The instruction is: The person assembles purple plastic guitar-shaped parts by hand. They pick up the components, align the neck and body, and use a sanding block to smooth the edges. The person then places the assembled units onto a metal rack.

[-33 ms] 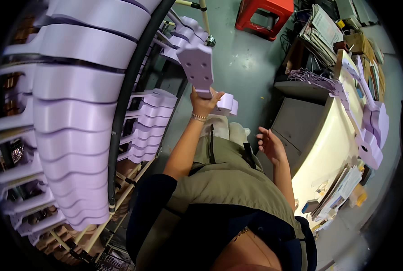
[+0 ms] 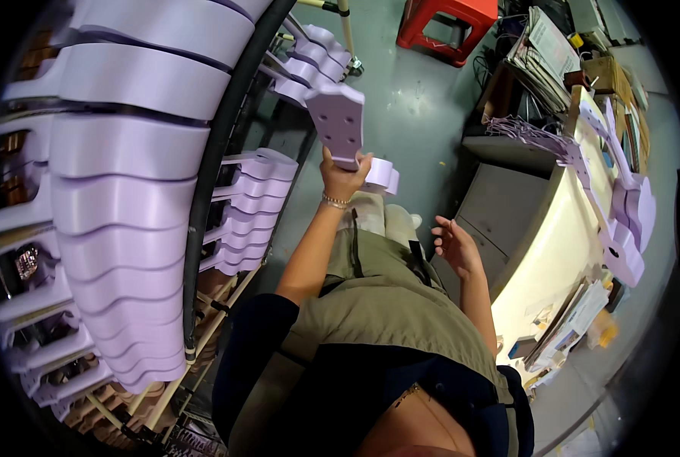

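My left hand (image 2: pixel 342 177) is closed around the neck of a pale purple ukulele (image 2: pixel 337 120), just below its headstock. The headstock has several peg holes and no tuners fitted. Part of the ukulele's body shows lower down beside my fingers; the rest is hidden by my hand. My right hand (image 2: pixel 456 245) hangs in front of my apron (image 2: pixel 389 282) near the cabinet, palm inward. Its fingers are loosely bent and apart, with nothing in them.
At left, a rack with a black padded bar (image 2: pixel 207 175) holds many purple ukulele bodies (image 2: pixel 127 145); more ukuleles (image 2: pixel 252 202) hang behind it. On the right, a cream table (image 2: pixel 538 244) bears purple ukuleles (image 2: pixel 625 259) and papers. Beyond are a grey cabinet (image 2: pixel 500 202) and red stool (image 2: pixel 462 53).
The held ukulele's headstock has shifted slightly right and down in the view. My right hand is nearly unmoved.
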Motion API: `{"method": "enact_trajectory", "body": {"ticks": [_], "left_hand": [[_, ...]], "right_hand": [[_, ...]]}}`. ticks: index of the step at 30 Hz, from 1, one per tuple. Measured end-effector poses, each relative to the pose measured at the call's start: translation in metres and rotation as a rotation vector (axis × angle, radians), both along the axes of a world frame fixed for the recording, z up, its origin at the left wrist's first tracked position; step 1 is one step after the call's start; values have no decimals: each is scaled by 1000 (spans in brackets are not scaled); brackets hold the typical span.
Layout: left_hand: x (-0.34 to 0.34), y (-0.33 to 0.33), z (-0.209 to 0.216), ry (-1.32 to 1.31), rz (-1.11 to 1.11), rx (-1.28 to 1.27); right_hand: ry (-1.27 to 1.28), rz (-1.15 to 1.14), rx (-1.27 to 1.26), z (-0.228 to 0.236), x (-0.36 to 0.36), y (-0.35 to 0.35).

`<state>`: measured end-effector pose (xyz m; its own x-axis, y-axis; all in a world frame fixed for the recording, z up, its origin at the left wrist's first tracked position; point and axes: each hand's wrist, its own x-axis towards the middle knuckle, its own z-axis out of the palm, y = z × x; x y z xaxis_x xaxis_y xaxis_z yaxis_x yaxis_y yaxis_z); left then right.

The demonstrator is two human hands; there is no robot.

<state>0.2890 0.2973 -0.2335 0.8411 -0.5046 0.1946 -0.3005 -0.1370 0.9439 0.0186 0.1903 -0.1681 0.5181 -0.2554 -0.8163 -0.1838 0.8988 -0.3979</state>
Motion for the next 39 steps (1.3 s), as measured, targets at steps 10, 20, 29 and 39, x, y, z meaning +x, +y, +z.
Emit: {"method": "enact_trajectory", "body": {"ticks": [10, 20, 29, 39], "left_hand": [[59, 96, -169, 363, 501, 378], [189, 110, -174, 690, 783, 23], [294, 95, -208, 883, 691, -28], [359, 114, -260, 914, 759, -95]], "right_hand": [[191, 43, -72, -26, 47, 24], [333, 118, -63, -57, 46, 42], [443, 91, -67, -55, 36, 30], [516, 88, -72, -51, 37, 22]]}}
